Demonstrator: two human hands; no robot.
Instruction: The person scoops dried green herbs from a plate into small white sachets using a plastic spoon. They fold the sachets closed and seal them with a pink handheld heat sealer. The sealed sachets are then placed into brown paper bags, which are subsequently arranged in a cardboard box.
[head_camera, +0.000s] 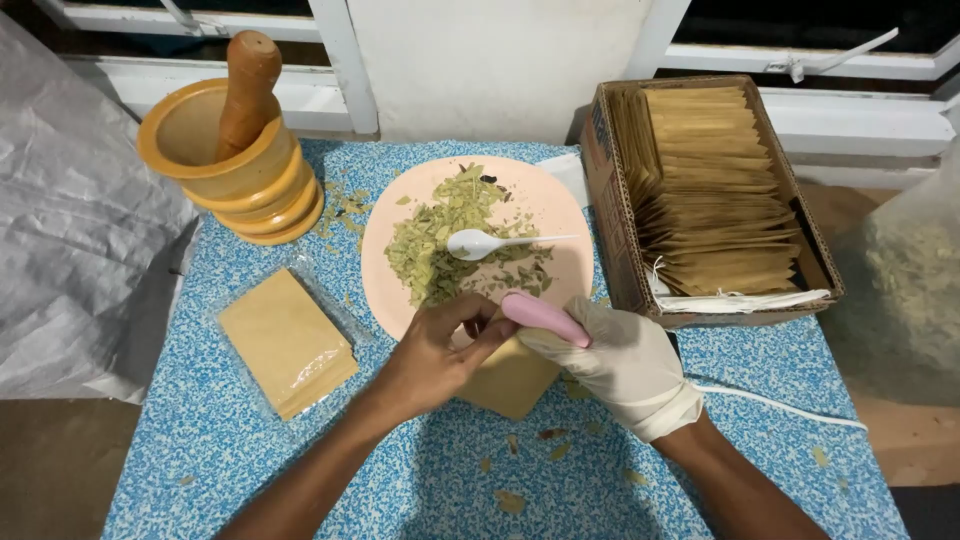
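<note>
My left hand, bare, pinches the top edge of a small tan paper pouch lying at the near rim of a pink plate. In a white glove, my right hand grips a pink handle that points toward the pouch's mouth; its tip is hidden behind my left fingers. Dried, crushed green leaves are heaped on the plate. A white plastic spoon rests on the leaves, bowl to the left.
A wooden mortar with pestle stands at the back left. A clear bag of tan pouches lies to the left. A cardboard box packed with filled tan pouches sits to the right. Leaf scraps dot the blue speckled tablecloth.
</note>
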